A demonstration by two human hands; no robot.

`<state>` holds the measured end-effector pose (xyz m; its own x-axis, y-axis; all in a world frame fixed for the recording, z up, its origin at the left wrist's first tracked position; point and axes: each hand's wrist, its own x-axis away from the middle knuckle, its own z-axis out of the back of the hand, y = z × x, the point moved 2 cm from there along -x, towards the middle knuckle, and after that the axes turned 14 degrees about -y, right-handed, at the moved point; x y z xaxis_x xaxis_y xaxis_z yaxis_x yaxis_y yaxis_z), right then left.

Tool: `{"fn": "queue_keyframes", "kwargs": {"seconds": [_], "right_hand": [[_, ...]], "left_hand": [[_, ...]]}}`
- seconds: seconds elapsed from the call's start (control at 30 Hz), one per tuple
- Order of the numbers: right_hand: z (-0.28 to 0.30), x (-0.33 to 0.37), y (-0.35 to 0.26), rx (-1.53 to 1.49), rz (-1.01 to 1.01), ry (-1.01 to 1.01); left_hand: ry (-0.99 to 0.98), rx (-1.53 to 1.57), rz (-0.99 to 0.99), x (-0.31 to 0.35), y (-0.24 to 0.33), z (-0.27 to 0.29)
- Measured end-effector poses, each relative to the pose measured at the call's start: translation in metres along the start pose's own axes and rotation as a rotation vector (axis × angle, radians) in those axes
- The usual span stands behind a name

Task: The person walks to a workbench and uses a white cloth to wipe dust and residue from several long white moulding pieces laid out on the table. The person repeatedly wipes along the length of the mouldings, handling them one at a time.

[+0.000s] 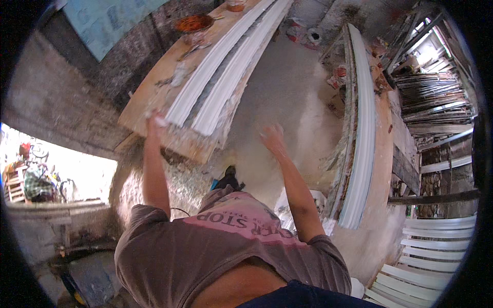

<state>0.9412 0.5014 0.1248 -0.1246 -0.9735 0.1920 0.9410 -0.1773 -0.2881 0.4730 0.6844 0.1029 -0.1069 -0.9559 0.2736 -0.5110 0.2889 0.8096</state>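
My left hand point(154, 121) is over the near left corner of a wooden table point(141, 109), close to the end of a long white ridged moulding strip point(202, 77). A small whitish patch shows at its fingers, too blurred to make out. A second white moulding strip point(233, 74) lies parallel on the same table. Out in front, my right hand point(272, 137) hangs above the floor between two work tables, apart from both. Motion smears its fingers, and nothing can be made out in it.
To the right, another long white moulding point(363, 128) rests along a second table point(382, 138). An orange-brown bowl point(194, 23) sits at the left table's far side. Slats point(434, 97) are stacked on a rack at far right, with white strips point(436, 246) below. A bucket point(314, 36) stands on the floor beyond.
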Motion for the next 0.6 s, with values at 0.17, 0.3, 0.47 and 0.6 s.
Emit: {"fn": "queue_keyframes", "kwargs": {"seconds": [0.17,0.3,0.47,0.6], "right_hand": [[-0.049,0.054,0.214,-0.563,-0.512,-0.190],[-0.123,0.184,0.343,-0.880,-1.259,-0.022],[-0.146,0.230,0.367,-1.265,-1.690,-0.048],[-0.154,0.146,0.404,-1.373,-1.511,-0.289]], "left_hand": [[0.502,-0.669,-0.019,-0.102,0.059,0.088],[0.825,-1.333,0.040,-0.178,0.082,0.034],[0.300,-1.194,-0.302,-0.252,0.044,-0.134],[0.075,-1.085,-0.629,-0.320,-0.010,-0.306]]}}
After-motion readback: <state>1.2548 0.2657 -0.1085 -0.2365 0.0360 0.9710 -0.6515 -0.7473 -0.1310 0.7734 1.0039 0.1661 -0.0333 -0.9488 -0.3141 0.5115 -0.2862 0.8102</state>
